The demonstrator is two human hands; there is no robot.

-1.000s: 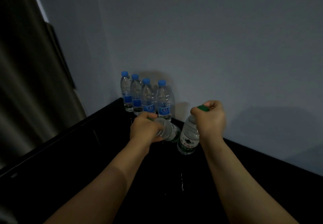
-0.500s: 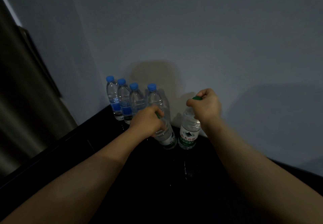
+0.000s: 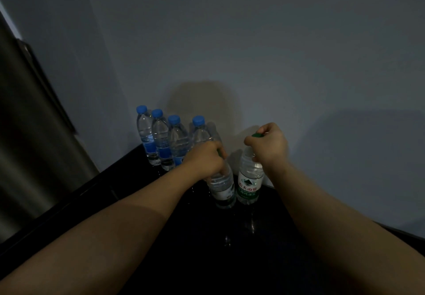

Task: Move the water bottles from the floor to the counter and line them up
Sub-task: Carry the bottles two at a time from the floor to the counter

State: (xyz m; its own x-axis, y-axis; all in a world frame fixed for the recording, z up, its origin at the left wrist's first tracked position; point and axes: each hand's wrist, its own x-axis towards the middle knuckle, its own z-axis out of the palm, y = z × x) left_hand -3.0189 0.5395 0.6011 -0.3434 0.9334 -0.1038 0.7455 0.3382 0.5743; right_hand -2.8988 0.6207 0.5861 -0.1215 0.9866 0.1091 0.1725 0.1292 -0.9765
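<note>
Several blue-capped water bottles (image 3: 161,140) stand in a row on the black counter (image 3: 128,179) against the wall. My left hand (image 3: 203,160) grips the neck of a green-labelled bottle (image 3: 222,189), which stands nearly upright on the counter just right of the row. My right hand (image 3: 269,145) holds the green cap and neck of a second green-labelled bottle (image 3: 248,184), upright beside the first. The two bottles almost touch. The left bottle's cap is hidden under my fingers.
A grey wall (image 3: 253,53) rises directly behind the bottles. A dark metallic panel (image 3: 30,145) stands at the left end of the counter. Black counter surface stretches toward me and to the right of the bottles.
The left bottle was tilted a second ago and now stands nearly upright. Both green-labelled bottles have moved back toward the wall and come down onto the counter beside the blue-capped row.
</note>
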